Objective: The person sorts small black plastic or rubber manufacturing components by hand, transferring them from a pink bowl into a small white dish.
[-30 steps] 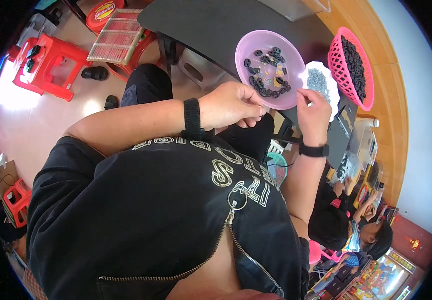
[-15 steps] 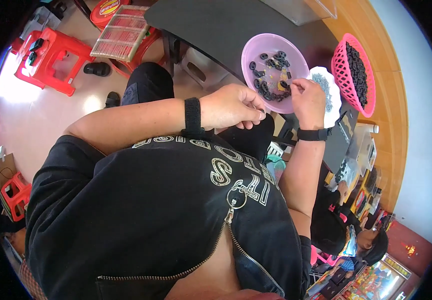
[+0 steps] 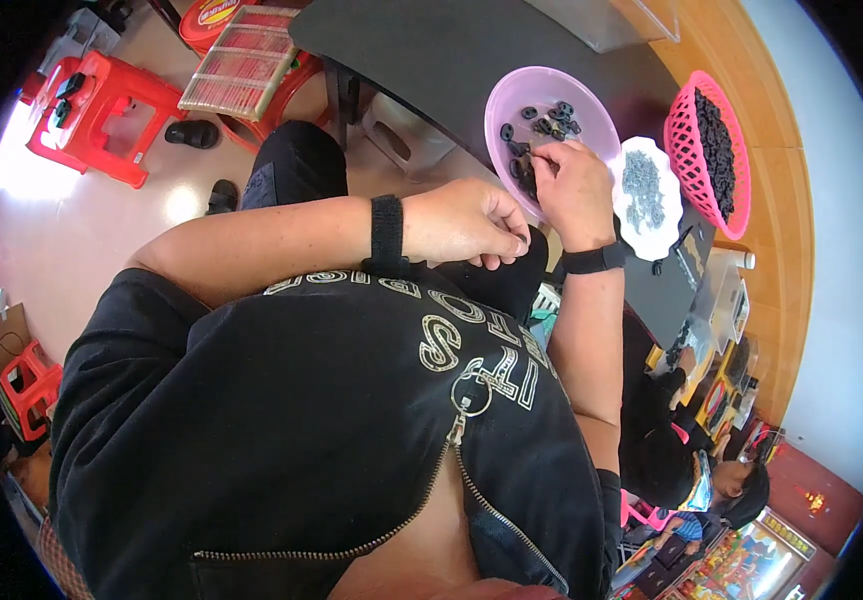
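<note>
My left hand [image 3: 472, 222] is closed above my lap, thumb pressed to the fingers. A small dark piece [image 3: 523, 239] shows at its fingertips, too small to name. My right hand [image 3: 574, 190] dips over the near right side of a purple bowl [image 3: 597, 103], its fingers drawn together in a pinch. Beneath the fingertips lie several small black ring-shaped parts [image 3: 564, 109], some hidden by the hand. Whatever the right fingers hold is hidden. To the right of that hand sits a white scalloped dish [image 3: 660, 240] with small grey metal bits [image 3: 643, 185].
A pink lattice basket [image 3: 681, 150] full of black parts [image 3: 717, 160] stands at the right on the dark table [image 3: 402, 40]. A clear plastic box [image 3: 617, 25] is at the table's far side. Red stools [image 3: 117, 100] stand on the left floor. A person [image 3: 692, 465] sits at lower right.
My right hand has moved left from beside the white dish to over the purple bowl, uncovering more of the dish. My left hand stays nearly in place, its fingers slightly lower.
</note>
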The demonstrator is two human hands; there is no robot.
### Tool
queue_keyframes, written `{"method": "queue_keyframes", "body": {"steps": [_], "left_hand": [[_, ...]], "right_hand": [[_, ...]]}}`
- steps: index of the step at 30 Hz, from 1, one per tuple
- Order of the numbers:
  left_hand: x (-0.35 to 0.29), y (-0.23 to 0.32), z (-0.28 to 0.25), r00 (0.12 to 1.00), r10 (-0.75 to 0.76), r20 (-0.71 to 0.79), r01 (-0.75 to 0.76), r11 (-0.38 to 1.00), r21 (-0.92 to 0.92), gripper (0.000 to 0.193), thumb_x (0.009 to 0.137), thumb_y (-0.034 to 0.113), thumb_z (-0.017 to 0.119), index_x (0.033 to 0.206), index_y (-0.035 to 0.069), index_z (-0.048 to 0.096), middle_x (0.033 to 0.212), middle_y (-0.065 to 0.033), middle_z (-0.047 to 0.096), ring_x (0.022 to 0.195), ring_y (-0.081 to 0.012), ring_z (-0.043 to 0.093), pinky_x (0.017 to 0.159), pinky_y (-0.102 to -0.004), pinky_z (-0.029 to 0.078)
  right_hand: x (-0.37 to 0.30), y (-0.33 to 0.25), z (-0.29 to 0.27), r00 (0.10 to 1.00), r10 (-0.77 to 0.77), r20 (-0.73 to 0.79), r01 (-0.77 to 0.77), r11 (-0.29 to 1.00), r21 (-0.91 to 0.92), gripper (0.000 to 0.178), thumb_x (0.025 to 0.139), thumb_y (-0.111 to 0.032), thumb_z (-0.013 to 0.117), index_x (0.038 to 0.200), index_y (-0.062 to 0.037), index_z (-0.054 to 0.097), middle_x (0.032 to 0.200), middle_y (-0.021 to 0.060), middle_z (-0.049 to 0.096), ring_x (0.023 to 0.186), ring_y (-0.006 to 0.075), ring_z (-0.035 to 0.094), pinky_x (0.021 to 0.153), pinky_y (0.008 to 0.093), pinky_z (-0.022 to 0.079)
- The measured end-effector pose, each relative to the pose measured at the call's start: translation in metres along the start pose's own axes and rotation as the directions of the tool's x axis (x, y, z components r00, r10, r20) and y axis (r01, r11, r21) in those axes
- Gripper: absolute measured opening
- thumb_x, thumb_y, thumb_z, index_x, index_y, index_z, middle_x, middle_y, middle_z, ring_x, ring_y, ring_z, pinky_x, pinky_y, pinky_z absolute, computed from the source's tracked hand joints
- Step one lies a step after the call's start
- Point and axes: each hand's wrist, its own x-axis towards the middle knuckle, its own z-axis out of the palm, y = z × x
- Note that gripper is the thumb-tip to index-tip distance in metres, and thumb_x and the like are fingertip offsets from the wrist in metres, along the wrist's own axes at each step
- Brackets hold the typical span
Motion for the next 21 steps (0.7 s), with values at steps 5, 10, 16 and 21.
{"method": "queue_keyframes", "body": {"steps": [5, 10, 16, 21], "left_hand": [[0.000, -0.002, -0.002, 1.000, 0.023, -0.007, -0.023, 0.999, -0.038, 0.015, 0.084, 0.016, 0.061, 0.092, 0.004, 0.060, 0.077, 0.0000, 0.061, 0.066, -0.0070, 0.057, 0.060, -0.0205, 0.046], [0.001, -0.003, -0.003, 0.996, 0.038, -0.077, -0.044, 0.996, -0.075, 0.013, 0.084, 0.013, 0.060, 0.093, 0.003, 0.059, 0.077, -0.0001, 0.060, 0.065, -0.0069, 0.056, 0.059, -0.0199, 0.046], [0.003, -0.003, -0.006, 0.978, 0.099, -0.184, -0.126, 0.982, -0.143, 0.011, 0.084, 0.010, 0.060, 0.093, 0.003, 0.059, 0.077, -0.0004, 0.060, 0.066, -0.0064, 0.055, 0.059, -0.0201, 0.046], [0.003, -0.003, -0.003, 0.982, 0.084, -0.170, -0.105, 0.987, -0.118, 0.012, 0.084, 0.010, 0.060, 0.093, 0.003, 0.059, 0.077, 0.0004, 0.060, 0.066, -0.0061, 0.055, 0.059, -0.0200, 0.046]], "right_hand": [[0.001, 0.000, 0.004, 0.999, 0.010, -0.041, -0.009, 1.000, 0.004, 0.009, 0.075, -0.013, 0.060, 0.076, -0.0048, 0.064, 0.076, 0.0143, 0.060, 0.075, 0.0328, 0.058, 0.067, 0.0412, 0.047], [0.001, 0.003, 0.004, 0.999, 0.022, -0.025, -0.021, 0.999, 0.032, 0.008, 0.075, -0.011, 0.060, 0.074, -0.0041, 0.063, 0.076, 0.0139, 0.060, 0.074, 0.0333, 0.058, 0.066, 0.0411, 0.047], [-0.013, 0.001, -0.009, 0.966, 0.247, -0.078, -0.194, 0.888, 0.417, 0.005, 0.076, -0.006, 0.060, 0.077, -0.0015, 0.062, 0.071, 0.0128, 0.063, 0.065, 0.0240, 0.062, 0.061, 0.0318, 0.048], [-0.012, 0.015, -0.022, 0.953, 0.284, -0.106, -0.239, 0.919, 0.315, 0.008, 0.077, -0.007, 0.061, 0.081, -0.0005, 0.063, 0.073, 0.0127, 0.064, 0.065, 0.0209, 0.063, 0.062, 0.0296, 0.049]]}}
